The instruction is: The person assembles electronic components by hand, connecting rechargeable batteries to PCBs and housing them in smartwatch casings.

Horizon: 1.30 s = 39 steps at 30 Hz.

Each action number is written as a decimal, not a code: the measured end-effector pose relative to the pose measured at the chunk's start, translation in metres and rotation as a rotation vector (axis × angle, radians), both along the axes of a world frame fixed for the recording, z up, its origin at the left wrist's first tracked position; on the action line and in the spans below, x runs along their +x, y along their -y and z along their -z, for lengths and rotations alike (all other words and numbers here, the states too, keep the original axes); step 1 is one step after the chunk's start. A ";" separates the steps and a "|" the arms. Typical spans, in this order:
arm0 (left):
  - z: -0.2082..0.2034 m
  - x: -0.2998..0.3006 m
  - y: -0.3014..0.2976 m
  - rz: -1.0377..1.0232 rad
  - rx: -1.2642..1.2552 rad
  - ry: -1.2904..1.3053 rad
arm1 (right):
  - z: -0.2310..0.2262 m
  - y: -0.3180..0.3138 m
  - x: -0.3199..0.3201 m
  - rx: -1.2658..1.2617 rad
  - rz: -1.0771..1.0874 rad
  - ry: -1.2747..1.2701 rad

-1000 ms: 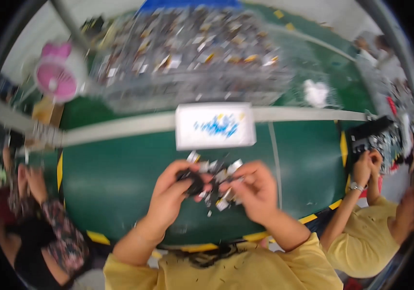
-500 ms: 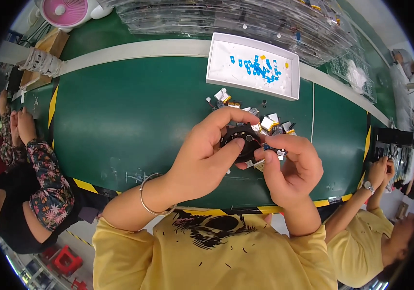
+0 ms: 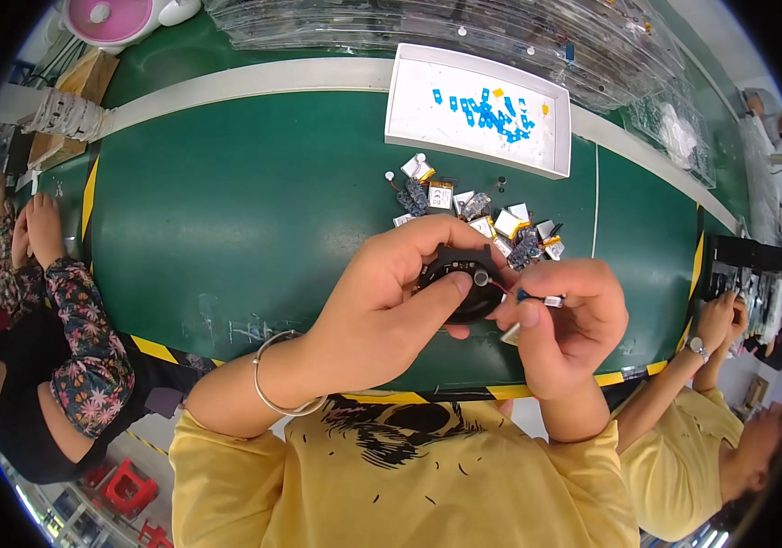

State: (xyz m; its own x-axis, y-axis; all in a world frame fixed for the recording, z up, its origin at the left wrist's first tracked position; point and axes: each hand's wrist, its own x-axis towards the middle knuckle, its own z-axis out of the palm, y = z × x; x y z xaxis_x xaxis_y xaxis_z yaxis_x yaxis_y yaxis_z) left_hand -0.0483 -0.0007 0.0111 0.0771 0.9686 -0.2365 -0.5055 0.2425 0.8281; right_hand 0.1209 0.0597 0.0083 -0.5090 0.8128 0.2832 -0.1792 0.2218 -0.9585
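Moved: the left hand (image 3: 382, 306) now sits lower, thumb pressing the round black part (image 3: 460, 285).
Right hand (image 3: 562, 315): pinches a small wired plug (image 3: 537, 298).
Left to do: many small parts (image 3: 477, 217) wait on the green surface (image 3: 245, 210).

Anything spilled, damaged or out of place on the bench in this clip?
Nothing stands out. The left hand grips a round black part; the right hand pinches its thin wire. Small loose components lie scattered on the green mat below the white tray, none visibly broken.
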 end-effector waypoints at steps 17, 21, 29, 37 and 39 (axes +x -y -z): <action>-0.002 0.003 0.002 0.017 0.014 -0.036 | -0.005 -0.005 0.000 0.383 0.063 0.240; 0.000 0.004 0.002 -0.022 0.058 -0.057 | -0.007 -0.006 -0.005 0.632 0.074 0.328; 0.001 0.005 0.002 -0.034 0.104 -0.208 | -0.008 -0.007 -0.006 0.687 0.072 0.374; 0.015 -0.003 -0.009 0.051 0.012 -0.069 | -0.004 -0.008 -0.009 -0.038 -0.044 0.186; 0.008 -0.001 -0.009 -0.044 -0.112 0.103 | -0.004 -0.013 -0.007 -0.136 -0.083 0.159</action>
